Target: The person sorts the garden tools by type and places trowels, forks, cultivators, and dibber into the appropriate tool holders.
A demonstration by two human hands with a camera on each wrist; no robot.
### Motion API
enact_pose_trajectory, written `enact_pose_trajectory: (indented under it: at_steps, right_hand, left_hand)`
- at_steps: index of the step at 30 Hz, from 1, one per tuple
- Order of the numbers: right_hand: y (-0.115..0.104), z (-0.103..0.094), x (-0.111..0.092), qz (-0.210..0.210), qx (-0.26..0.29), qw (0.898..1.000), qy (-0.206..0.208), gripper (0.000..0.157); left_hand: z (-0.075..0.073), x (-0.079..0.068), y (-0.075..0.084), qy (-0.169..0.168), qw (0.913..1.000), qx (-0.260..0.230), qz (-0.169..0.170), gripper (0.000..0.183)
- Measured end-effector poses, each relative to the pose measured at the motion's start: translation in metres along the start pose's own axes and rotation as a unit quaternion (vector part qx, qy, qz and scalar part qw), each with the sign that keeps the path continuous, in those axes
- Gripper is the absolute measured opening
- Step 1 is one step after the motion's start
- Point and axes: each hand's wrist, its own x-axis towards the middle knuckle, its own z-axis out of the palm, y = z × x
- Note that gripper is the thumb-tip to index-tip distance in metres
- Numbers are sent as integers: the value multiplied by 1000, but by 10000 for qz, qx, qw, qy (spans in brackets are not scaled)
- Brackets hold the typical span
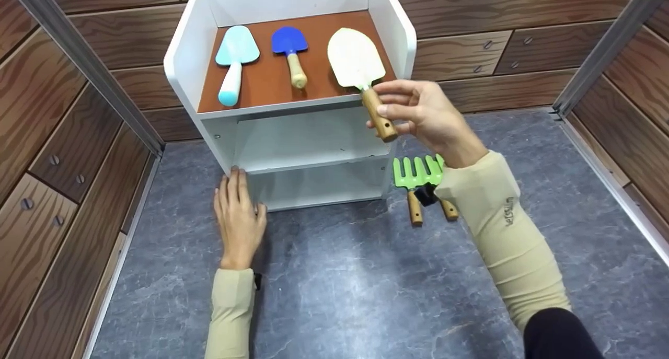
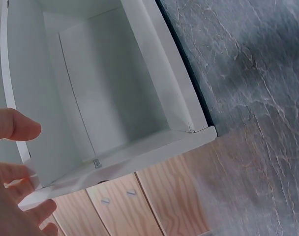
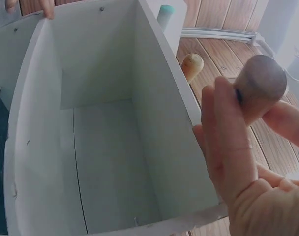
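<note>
My right hand (image 1: 431,116) grips the wooden handle of a pale yellow-green garden trowel (image 1: 355,58). Its blade lies over the right part of the brown top shelf, and the handle end juts past the shelf's front edge. Seen from the right wrist, the handle's round end (image 3: 262,81) sits between thumb and fingers. Down at the lower left, my left hand (image 1: 239,218) touches the side panel edge of the white shelf unit (image 1: 308,163), fingers mostly straight. On the top shelf lie a light-blue hand trowel (image 1: 238,50) and a small dark-blue trowel (image 1: 289,40) with a wooden handle.
A green hand fork (image 1: 413,178) with a wooden handle lies on the grey marbled floor (image 1: 334,275), right of the unit. Beside it another wooden handle (image 1: 449,210) shows, partly covered by my right sleeve. Wood-patterned panels (image 1: 460,14) stand behind and on both sides.
</note>
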Motion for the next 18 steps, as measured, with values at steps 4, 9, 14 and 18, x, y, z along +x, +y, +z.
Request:
enact_pose_trajectory:
  at_steps: [4,9,14,18]
  right_hand:
    - [-6,5,4,54,126,9999,87,43]
    - [-11,11,6,127,238,9995,134,42]
    - [-17,15,10,105,261,9994,206,40]
    - [-23,19,18,214,127,9988,432,38]
  left_hand:
    - [0,0,-1,41,10000,15,18,73]
    - [0,0,-1,41,10000,16,13,73]
    - [0,0,0,2,10000,11,26,73]
    - [-1,-1,0,-69,10000,28,14,72]
